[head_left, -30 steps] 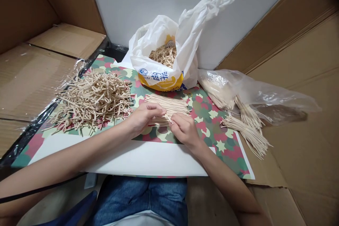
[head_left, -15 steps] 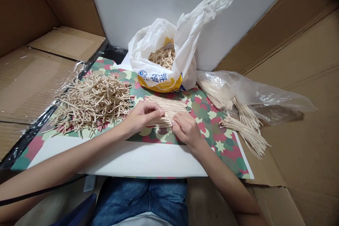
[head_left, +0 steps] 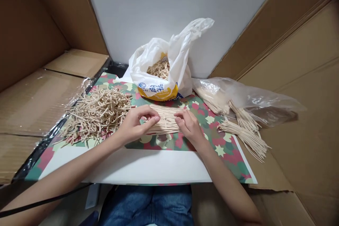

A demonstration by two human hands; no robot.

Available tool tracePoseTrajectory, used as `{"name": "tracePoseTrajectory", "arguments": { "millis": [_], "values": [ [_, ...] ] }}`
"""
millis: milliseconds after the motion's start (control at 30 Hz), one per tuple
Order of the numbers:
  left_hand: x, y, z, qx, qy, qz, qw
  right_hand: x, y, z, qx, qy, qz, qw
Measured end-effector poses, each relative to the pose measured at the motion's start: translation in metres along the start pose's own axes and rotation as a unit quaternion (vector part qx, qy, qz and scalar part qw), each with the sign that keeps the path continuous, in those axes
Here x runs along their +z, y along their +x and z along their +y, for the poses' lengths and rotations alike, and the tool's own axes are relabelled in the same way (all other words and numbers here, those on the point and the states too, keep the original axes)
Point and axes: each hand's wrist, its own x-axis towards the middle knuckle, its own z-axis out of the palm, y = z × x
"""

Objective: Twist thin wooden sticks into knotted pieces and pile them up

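Note:
A flat row of thin wooden sticks [head_left: 165, 122] lies side by side on the camouflage-patterned sheet [head_left: 212, 120]. My left hand [head_left: 136, 123] rests at the row's left end, its fingers curled and pinched on the sticks. At the right end, my right hand [head_left: 189, 125] has its fingers bent and pressed together against the sticks. The two hands face each other with the row between them.
A loose heap of short wooden pieces [head_left: 97, 113] sits to the left. A white plastic bag [head_left: 161, 74] with more pieces stands behind. A clear bag [head_left: 246, 97] and bundles of long sticks [head_left: 246, 136] lie to the right. Cardboard walls surround the board.
The camera has tilted up, so everything sits lower in view. My hands have moved slightly apart along the row of sticks, the right one shifting to its right end.

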Motion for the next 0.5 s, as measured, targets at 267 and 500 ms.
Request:
{"name": "tracePoseTrajectory", "arguments": {
  "millis": [267, 500],
  "values": [
    [-0.074, -0.032, 0.009, 0.025, 0.102, 0.192, 0.976, 0.001, 0.004, 0.004, 0.013, 0.016, 0.014, 1.0],
    [-0.143, -0.039, -0.007, -0.005, 0.315, 0.248, 0.916, -0.003, 0.009, 0.004, -0.013, 0.001, -0.013, 1.0]
  ]
}}
